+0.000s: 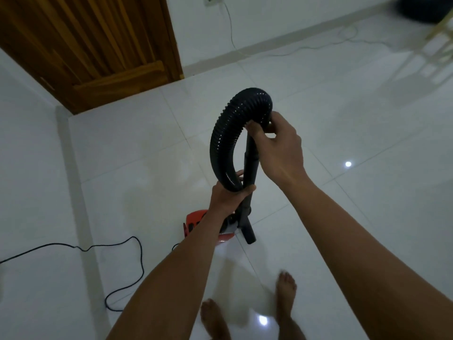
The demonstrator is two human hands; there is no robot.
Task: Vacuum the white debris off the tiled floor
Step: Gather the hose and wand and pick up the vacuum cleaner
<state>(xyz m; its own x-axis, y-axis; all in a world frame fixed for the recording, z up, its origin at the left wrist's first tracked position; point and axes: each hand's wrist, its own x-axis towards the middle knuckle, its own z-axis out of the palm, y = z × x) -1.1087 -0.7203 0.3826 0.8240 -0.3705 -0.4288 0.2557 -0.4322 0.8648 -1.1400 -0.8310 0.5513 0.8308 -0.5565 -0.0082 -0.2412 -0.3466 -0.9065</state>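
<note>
Right hand: your right hand (pixel 274 143) has its fingers curled round the top of the black wand (pixel 250 165), just where the ribbed hose (pixel 220 133) joins it. By the look of it, that grip steers the tube.
Left hand: your left hand (pixel 228 196) sits lower, fingers and thumb wrapped round the wand and the lower run of the hose together, which keeps the loop from swinging loose.
Hose: it arches up and over between your two hands in a tight bend.
Nozzle end: the nozzle end (pixel 250 235) points down, close to the floor; you cannot tell whether it touches.
Vacuum body: the red vacuum body (pixel 195 218) stands on the floor just beside the nozzle end, partly hidden behind your left forearm.
Debris: no white debris shows on these pale tiles, so you likely have to find it before you aim.
Surface: the tiled floor (pixel 343 217) is glossy white with thin grout lines and bright glare spots.
Cords: a black power cord (pixel 132 244) snakes across the tiles to your left, and a white cable (pixel 230 28) hangs from a wall socket (pixel 212 0).
Room: a wooden door (pixel 85 45) stands in the far corner between white walls, and your bare feet (pixel 285 290) are near the nozzle.
</note>
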